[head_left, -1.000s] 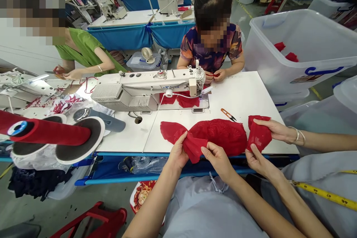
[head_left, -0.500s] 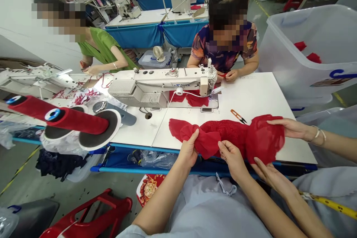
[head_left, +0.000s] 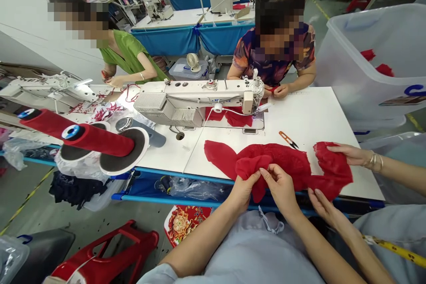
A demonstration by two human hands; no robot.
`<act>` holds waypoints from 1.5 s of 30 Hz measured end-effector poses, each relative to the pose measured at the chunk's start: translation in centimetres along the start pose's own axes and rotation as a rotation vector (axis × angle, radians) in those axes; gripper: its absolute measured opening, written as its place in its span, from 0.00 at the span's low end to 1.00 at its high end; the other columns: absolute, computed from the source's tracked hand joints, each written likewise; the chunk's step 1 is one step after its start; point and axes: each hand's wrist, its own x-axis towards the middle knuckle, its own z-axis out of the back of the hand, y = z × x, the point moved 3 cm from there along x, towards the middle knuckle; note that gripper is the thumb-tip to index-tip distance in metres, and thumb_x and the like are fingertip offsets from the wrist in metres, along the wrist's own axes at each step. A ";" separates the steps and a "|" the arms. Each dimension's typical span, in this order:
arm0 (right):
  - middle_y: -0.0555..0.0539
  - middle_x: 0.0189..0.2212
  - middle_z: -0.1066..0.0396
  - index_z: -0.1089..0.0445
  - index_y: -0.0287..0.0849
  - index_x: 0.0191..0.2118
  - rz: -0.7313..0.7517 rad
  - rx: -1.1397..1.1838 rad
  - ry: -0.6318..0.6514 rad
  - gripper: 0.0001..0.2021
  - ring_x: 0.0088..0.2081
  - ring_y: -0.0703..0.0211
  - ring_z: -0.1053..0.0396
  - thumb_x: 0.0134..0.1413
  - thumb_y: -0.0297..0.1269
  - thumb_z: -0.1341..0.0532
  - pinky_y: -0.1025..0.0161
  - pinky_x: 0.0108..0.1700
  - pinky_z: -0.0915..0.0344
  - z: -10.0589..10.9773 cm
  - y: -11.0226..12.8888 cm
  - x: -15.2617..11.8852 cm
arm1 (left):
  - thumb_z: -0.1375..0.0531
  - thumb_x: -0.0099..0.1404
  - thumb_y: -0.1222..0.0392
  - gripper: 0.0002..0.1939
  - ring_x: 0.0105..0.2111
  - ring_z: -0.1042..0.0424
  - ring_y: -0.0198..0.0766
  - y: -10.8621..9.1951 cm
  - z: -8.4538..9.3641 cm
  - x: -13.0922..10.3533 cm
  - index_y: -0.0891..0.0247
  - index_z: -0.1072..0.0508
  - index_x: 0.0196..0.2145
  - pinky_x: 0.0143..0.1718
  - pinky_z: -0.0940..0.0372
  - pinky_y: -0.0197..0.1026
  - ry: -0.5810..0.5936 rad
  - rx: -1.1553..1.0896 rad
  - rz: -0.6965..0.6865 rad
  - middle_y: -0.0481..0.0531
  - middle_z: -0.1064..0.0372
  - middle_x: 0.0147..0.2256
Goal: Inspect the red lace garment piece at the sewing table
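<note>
Red fabric, partly lacy, stretches along the front of the white sewing table. Gripped at a fold by the thumb and fingers, its near part is in my left hand. Close beside it, my right hand pinches the same fold, the fingertips of both hands almost meeting. From the right, a co-worker's two hands hold up the far end of the red fabric. Orange-handled thread snips lie on the table beyond the lace. A white sewing machine stands behind, with red pieces under its head.
Large red thread cones and a grey bottle stand at the left. Across the table sit two people. A translucent bin is at the right, and a red stool stands on the floor at the lower left.
My hands have come together on the fabric, the left moving right. The co-worker's hands have shifted right, spreading the fabric's end out flatter. The camera view has shifted slightly.
</note>
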 end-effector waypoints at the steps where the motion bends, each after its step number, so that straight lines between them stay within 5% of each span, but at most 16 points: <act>1: 0.55 0.20 0.42 0.38 0.43 0.25 -0.006 0.023 0.006 0.16 0.23 0.63 0.44 0.47 0.51 0.38 0.66 0.25 0.43 0.2 -0.2 0.1 | 0.29 0.44 0.62 0.19 0.38 0.27 0.43 -0.1 0.2 0.2 0.67 0.26 0.35 0.48 0.36 0.44 0.009 -0.031 0.048 0.56 0.24 0.35; 6: 0.48 0.28 0.30 0.32 0.42 0.33 -0.102 0.051 0.038 0.19 0.29 0.57 0.35 0.45 0.55 0.38 0.62 0.32 0.38 1.8 -1.8 0.4 | 0.32 0.51 0.60 0.14 0.36 0.26 0.39 -2.4 2.0 2.1 0.67 0.26 0.35 0.48 0.34 0.41 -0.041 -0.308 0.155 0.54 0.24 0.35; 12: 0.58 0.12 0.47 0.34 0.44 0.30 -0.266 0.176 0.089 0.18 0.17 0.65 0.51 0.45 0.54 0.37 0.65 0.21 0.52 2.3 -2.5 0.2 | 0.29 0.46 0.61 0.15 0.34 0.24 0.44 -3.7 2.7 2.3 0.68 0.26 0.32 0.42 0.31 0.42 -0.021 -0.038 -0.057 0.56 0.24 0.31; 15: 0.55 0.15 0.43 0.35 0.44 0.29 -0.318 0.299 0.074 0.19 0.19 0.63 0.47 0.41 0.55 0.35 0.64 0.22 0.50 2.2 -2.2 0.1 | 0.28 0.44 0.61 0.17 0.34 0.24 0.44 -3.6 2.5 1.8 0.67 0.26 0.32 0.40 0.30 0.41 -0.039 0.002 -0.081 0.56 0.24 0.32; 19: 0.54 0.19 0.41 0.34 0.43 0.27 -0.285 0.224 0.052 0.19 0.22 0.63 0.45 0.39 0.55 0.33 0.63 0.26 0.46 2.2 -2.0 0.2 | 0.31 0.49 0.56 0.16 0.34 0.24 0.45 -3.7 2.2 1.7 0.68 0.25 0.34 0.39 0.30 0.41 0.001 0.020 -0.037 0.58 0.24 0.33; 23: 0.56 0.18 0.45 0.38 0.44 0.23 -0.234 0.127 0.108 0.20 0.22 0.64 0.47 0.44 0.55 0.36 0.64 0.26 0.48 2.0 -1.7 0.0 | 0.33 0.53 0.53 0.13 0.38 0.25 0.47 -4.4 2.7 2.2 0.67 0.26 0.30 0.42 0.30 0.43 -0.082 -0.069 -0.051 0.57 0.24 0.29; 30: 0.56 0.19 0.53 0.49 0.45 0.20 -0.060 -0.071 0.478 0.22 0.23 0.64 0.52 0.54 0.54 0.44 0.64 0.25 0.52 -0.5 0.0 -1.6 | 0.37 0.58 0.61 0.06 0.25 0.26 0.37 -5.5 5.6 2.9 0.67 0.29 0.28 0.36 0.30 0.40 -0.349 -0.111 -0.089 0.52 0.26 0.24; 37: 0.53 0.23 0.50 0.48 0.44 0.22 0.066 -0.069 0.752 0.18 0.27 0.62 0.50 0.61 0.46 0.50 0.64 0.29 0.50 -2.3 1.9 -3.4 | 0.45 0.64 0.66 0.08 0.24 0.27 0.36 -6.3 7.4 4.4 0.68 0.28 0.30 0.35 0.30 0.38 -0.459 -0.259 -0.010 0.52 0.26 0.24; 41: 0.54 0.22 0.51 0.49 0.44 0.21 0.129 -0.066 0.756 0.19 0.26 0.62 0.52 0.61 0.46 0.50 0.64 0.28 0.51 -2.6 3.2 -3.5 | 0.45 0.63 0.66 0.07 0.22 0.27 0.38 -6.1 8.0 5.7 0.69 0.28 0.33 0.32 0.29 0.40 -0.476 -0.262 0.080 0.53 0.27 0.22; 45: 0.53 0.22 0.46 0.40 0.43 0.23 0.013 0.025 0.681 0.18 0.26 0.61 0.49 0.58 0.50 0.47 0.64 0.28 0.48 -1.8 3.0 -3.3 | 0.44 0.63 0.65 0.07 0.22 0.27 0.37 -6.1 7.6 5.2 0.70 0.27 0.36 0.33 0.29 0.39 -0.429 -0.258 0.130 0.54 0.26 0.24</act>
